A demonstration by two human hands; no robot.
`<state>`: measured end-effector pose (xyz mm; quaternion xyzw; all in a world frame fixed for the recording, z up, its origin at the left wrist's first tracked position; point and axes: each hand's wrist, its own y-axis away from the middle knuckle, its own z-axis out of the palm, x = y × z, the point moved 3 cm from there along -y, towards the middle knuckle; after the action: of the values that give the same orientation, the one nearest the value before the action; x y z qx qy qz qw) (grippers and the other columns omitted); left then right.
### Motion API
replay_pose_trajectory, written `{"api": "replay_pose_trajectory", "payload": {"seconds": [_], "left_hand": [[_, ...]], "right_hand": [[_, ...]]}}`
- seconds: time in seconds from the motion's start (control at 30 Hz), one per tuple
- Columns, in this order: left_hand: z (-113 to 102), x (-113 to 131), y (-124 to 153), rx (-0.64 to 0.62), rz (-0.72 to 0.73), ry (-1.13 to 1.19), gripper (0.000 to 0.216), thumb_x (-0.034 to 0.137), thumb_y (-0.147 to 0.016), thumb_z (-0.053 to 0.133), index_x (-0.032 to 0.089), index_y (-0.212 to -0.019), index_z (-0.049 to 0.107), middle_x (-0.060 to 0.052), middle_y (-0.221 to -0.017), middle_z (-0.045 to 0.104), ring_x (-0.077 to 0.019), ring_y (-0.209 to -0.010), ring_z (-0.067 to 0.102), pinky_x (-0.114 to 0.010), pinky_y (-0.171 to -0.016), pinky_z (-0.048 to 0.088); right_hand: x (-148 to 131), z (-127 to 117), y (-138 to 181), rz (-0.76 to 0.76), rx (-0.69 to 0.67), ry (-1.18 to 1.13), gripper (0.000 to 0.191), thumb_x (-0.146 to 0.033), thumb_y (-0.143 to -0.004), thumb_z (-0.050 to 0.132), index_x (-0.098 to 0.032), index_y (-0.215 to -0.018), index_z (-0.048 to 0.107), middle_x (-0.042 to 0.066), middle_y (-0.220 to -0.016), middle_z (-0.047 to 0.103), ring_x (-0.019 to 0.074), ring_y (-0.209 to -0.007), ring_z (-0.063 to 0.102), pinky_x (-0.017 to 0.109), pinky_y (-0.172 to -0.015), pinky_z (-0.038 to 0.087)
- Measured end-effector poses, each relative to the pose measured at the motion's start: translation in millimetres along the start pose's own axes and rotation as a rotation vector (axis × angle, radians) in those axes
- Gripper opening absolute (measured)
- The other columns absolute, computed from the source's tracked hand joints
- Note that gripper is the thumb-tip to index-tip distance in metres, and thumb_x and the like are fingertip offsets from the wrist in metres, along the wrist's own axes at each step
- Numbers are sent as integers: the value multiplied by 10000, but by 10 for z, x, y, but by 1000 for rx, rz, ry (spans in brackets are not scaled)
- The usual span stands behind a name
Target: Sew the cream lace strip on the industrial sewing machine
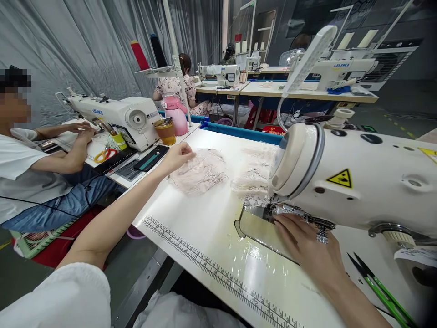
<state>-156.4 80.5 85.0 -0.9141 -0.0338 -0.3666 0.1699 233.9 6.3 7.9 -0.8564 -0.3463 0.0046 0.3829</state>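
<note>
My left hand (179,157) reaches over the far left of the sewing table, fingers curled in a pinch on the edge of a pale pink lace pile (205,175). Loose dark threads lie across that pile. By the needle of the white sewing machine (368,177) is my right hand (307,239), thumb and fingers drawn together beside the presser foot (270,208). Whatever its fingertips hold is hidden. More pale lace (252,184) lies just left of the machine head, its near end close to the presser foot.
Green-handled thread snips (382,289) lie right of my right hand. A printed ruler (218,273) runs along the front edge. At left, a co-worker (44,159) sews on another machine (116,116). A pink jug (175,116) and amber cup (165,131) stand beyond my left hand.
</note>
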Motion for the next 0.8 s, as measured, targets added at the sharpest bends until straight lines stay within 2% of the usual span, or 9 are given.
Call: {"api": "replay_pose_trajectory", "payload": {"seconds": [0.17, 0.23, 0.3, 0.43, 0.53, 0.63, 0.73, 0.77, 0.8], "left_hand": [[-284, 162, -3, 511, 201, -65, 253, 439, -882, 541, 192, -861, 493, -28, -841, 584, -149, -780, 556, -276, -738, 439], [-404, 349, 100, 612, 326, -114, 267, 453, -888, 565, 193, -864, 508, -12, -808, 579, -123, -697, 532, -259, -682, 430], [-476, 633, 291, 642, 565, -217, 266, 445, -898, 601, 191, -854, 535, 9, -752, 583, -86, -590, 498, -226, -578, 399], [-421, 1217, 773, 328, 874, -233, 182, 329, -878, 693, 190, -859, 578, 46, -686, 598, -44, -509, 489, -170, -488, 366], [-277, 1457, 993, 120, 735, -37, 170, 333, -874, 703, 206, -953, 620, 61, -589, 570, -69, -498, 532, -177, -503, 406], [113, 1457, 980, -157, 490, 137, 157, 344, -951, 585, 238, -1062, 620, 115, -411, 362, -65, -316, 319, -178, -357, 262], [708, 1290, 885, -547, 371, -1, 254, 393, -1011, 443, 236, -1099, 623, 86, -438, 434, -86, -330, 383, -185, -353, 270], [867, 1230, 864, -569, 406, -118, 274, 377, -1017, 427, 213, -1057, 643, 57, -481, 508, -98, -374, 455, -190, -375, 293], [977, 1182, 851, -479, 467, -267, 270, 367, -1002, 466, 184, -1001, 664, 17, -556, 580, -118, -444, 522, -204, -403, 309]], "right_hand": [[5, 1, -9, 1, 33, -29, 183, -248, -917, 611, -180, -1074, 674, -7, -965, 746, 112, -668, 636, 305, -695, 380], [9, 0, -20, 1, 32, -48, 182, -223, -913, 607, -186, -1075, 681, -2, -954, 748, 107, -664, 635, 300, -695, 389], [14, -8, -31, 8, 30, -62, 178, -207, -908, 606, -197, -1064, 691, -5, -930, 750, 105, -660, 637, 293, -686, 393], [23, -26, -51, 59, 6, -98, 159, -221, -898, 616, -203, -1029, 704, -11, -947, 748, 110, -706, 659, 282, -696, 409], [26, -31, -61, 90, -3, -71, 173, -232, -914, 588, -206, -1030, 713, -7, -885, 749, 107, -645, 639, 281, -660, 400], [42, -20, -60, 128, -4, -67, 196, -238, -929, 554, -217, -1018, 728, 7, -809, 740, 121, -648, 636, 282, -666, 402], [64, 6, -43, 142, -19, -63, 203, -241, -929, 543, -228, -1003, 732, 10, -760, 726, 133, -667, 635, 286, -653, 388], [71, 14, -34, 143, -22, -61, 201, -241, -927, 543, -228, -1001, 730, 9, -749, 721, 135, -663, 630, 289, -646, 382], [76, 19, -25, 144, -24, -63, 199, -238, -926, 542, -226, -1002, 726, 8, -743, 719, 136, -655, 625, 292, -642, 377]]}}
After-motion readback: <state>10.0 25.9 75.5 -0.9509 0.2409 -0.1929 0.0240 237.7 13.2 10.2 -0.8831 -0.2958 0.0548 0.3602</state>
